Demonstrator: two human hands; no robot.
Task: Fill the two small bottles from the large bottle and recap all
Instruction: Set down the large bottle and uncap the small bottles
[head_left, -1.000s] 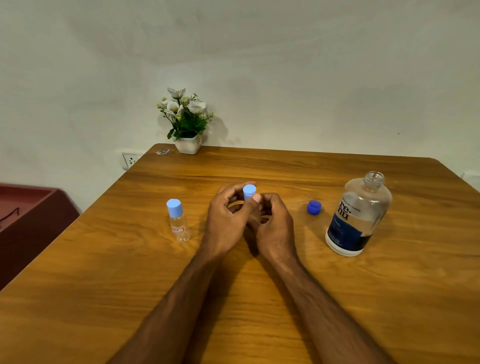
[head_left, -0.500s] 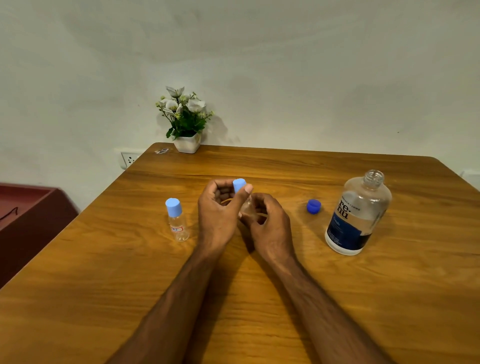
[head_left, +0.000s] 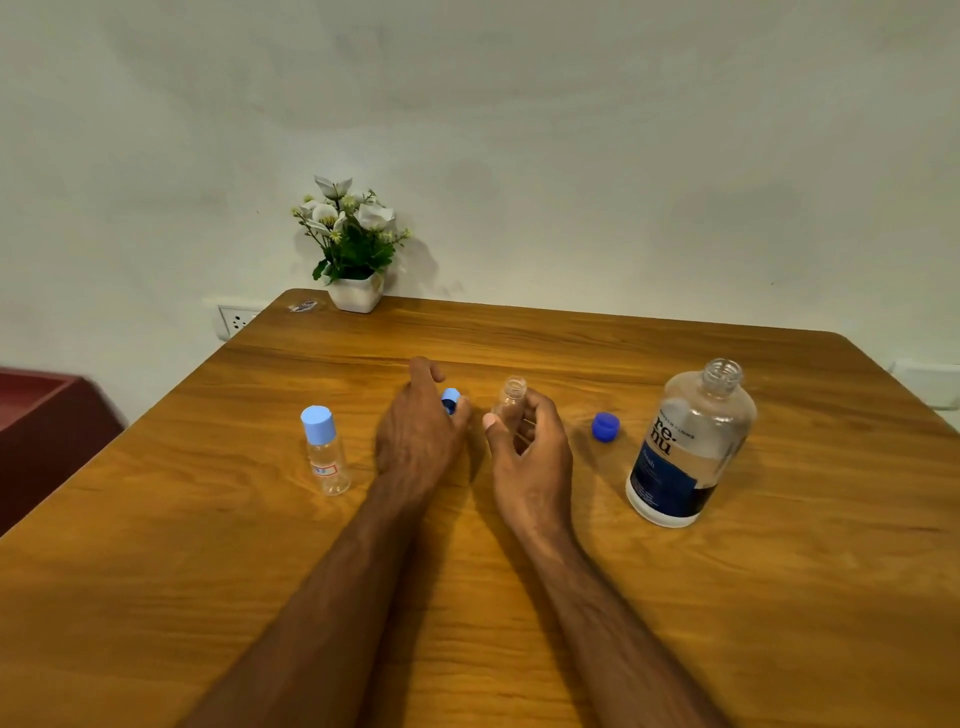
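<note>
My right hand (head_left: 530, 457) grips a small clear bottle (head_left: 511, 402) upright at the table's middle; its neck is uncapped. My left hand (head_left: 418, 434) holds that bottle's light blue cap (head_left: 450, 401) between thumb and fingers, just left of the bottle. A second small clear bottle (head_left: 324, 452), with a light blue cap on, stands to the left. The large clear bottle (head_left: 691, 441) with a dark blue label stands open on the right. Its dark blue cap (head_left: 605, 427) lies on the table between my right hand and the large bottle.
A white pot with white flowers (head_left: 353, 249) stands at the far left corner of the wooden table (head_left: 519, 571), next to a small wrapper (head_left: 302, 306). A dark red cabinet (head_left: 47, 431) stands left of the table. A wall socket (head_left: 236, 321) sits behind.
The light blue cap has come off the small bottle. My left hand moved left with the cap, and my right hand keeps the now open bottle.
</note>
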